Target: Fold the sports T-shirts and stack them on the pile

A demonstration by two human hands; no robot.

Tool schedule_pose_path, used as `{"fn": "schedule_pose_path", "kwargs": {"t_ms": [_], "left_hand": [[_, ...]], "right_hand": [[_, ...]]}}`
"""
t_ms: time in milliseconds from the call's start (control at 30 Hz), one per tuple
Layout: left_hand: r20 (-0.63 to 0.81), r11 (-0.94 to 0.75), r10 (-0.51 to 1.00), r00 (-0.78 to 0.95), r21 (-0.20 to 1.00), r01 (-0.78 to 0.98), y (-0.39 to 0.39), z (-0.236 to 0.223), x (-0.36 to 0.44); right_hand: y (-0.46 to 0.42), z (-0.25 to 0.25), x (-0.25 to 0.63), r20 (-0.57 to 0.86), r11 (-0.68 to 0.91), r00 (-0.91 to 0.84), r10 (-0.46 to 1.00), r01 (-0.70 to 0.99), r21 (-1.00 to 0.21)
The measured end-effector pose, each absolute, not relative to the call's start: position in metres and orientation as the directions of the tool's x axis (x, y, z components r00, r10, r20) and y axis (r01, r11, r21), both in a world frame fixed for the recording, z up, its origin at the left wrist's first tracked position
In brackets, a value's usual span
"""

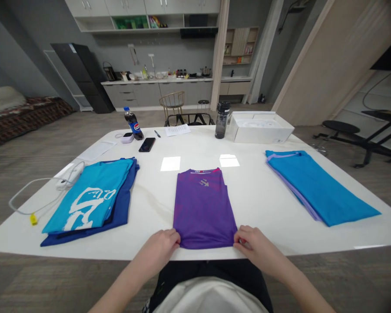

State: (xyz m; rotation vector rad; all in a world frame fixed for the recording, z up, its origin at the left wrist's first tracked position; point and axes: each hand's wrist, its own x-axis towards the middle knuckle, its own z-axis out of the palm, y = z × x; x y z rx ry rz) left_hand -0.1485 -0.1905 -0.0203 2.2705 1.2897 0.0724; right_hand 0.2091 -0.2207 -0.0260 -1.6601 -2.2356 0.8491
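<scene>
A purple T-shirt (pixel 202 208), folded into a rectangle, lies flat in front of me with its collar at the far end and a small grey logo near the top. My left hand (pixel 166 243) pinches its near left corner. At the near right corner, my right hand (pixel 249 241) grips the fabric between thumb and fingers. To the left rests a stack of folded shirts, a light blue one with white print (pixel 93 195) above a dark blue one (pixel 124 208). On the right lie a folded blue garment (pixel 316 187) and a lilac one (pixel 293 187) beneath it.
The white table (pixel 153 195) also bears a cola bottle (pixel 134 124), a phone (pixel 147 144), a pen (pixel 157 134), papers (pixel 178 130), a dark tumbler (pixel 222 121) and an open white box (pixel 260 128). A white cable (pixel 19 202) hangs over the left edge beside a power strip (pixel 71 176).
</scene>
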Motion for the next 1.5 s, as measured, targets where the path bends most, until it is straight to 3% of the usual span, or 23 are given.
{"fn": "schedule_pose_path", "kwargs": {"t_ms": [167,333,433,500,633,800,933,1033,1133,1367,1500], "left_hand": [[-0.102,-0.415,0.844,0.526,0.496,0.763,-0.164,-0.012,-0.143],[0.127,-0.342,0.939,0.318,0.287,0.895,-0.062,-0.025,-0.12],[0.104,-0.219,0.974,0.201,0.214,0.952,-0.001,-0.033,-0.105],[0.003,-0.174,0.984,0.178,0.215,0.961,0.03,-0.036,-0.098],[-0.225,-0.097,0.959,0.17,0.3,0.949,0.064,-0.04,-0.097],[-0.269,-0.082,0.945,0.184,0.348,0.934,0.067,-0.04,-0.098],[-0.107,-0.17,0.969,0.224,0.373,0.912,0.048,-0.038,-0.089],[0.016,-0.264,0.95,0.312,0.578,0.772,0.031,-0.029,-0.078],[0.062,-0.317,0.903,0.426,0.765,0.561,0.014,-0.009,-0.061],[0.165,-0.513,0.736,0.657,0.769,0.381,-0.028,0.057,0.023],[0.268,-0.546,0.637,0.723,0.819,0.178,-0.054,0.085,0.09]], "right_hand": [[-0.206,-0.026,0.209,-0.1,0.114,-0.226,0.969,0.768,-0.631],[-0.101,-0.039,0.206,0.093,0.072,-0.022,0.995,0.813,-0.577],[-0.034,-0.04,0.196,0.012,-0.082,0.101,0.995,0.867,-0.492],[-0.002,-0.04,0.19,-0.095,-0.161,0.133,0.987,0.895,-0.415],[0.027,-0.044,0.187,-0.183,-0.169,0.109,0.977,0.921,-0.351],[0.028,-0.059,0.204,-0.144,-0.106,0.046,0.989,0.889,-0.445],[0.007,-0.068,0.219,0.042,0.06,-0.044,0.998,0.797,-0.601],[-0.026,-0.064,0.23,0.174,0.152,-0.037,0.984,0.68,-0.718],[-0.07,-0.05,0.244,0.271,0.181,0.035,0.962,0.662,-0.727],[-0.174,-0.007,0.301,0.382,0.139,0.28,0.881,0.619,-0.773],[-0.216,0.025,0.353,0.501,0.119,0.468,0.728,0.634,-0.764]]}}
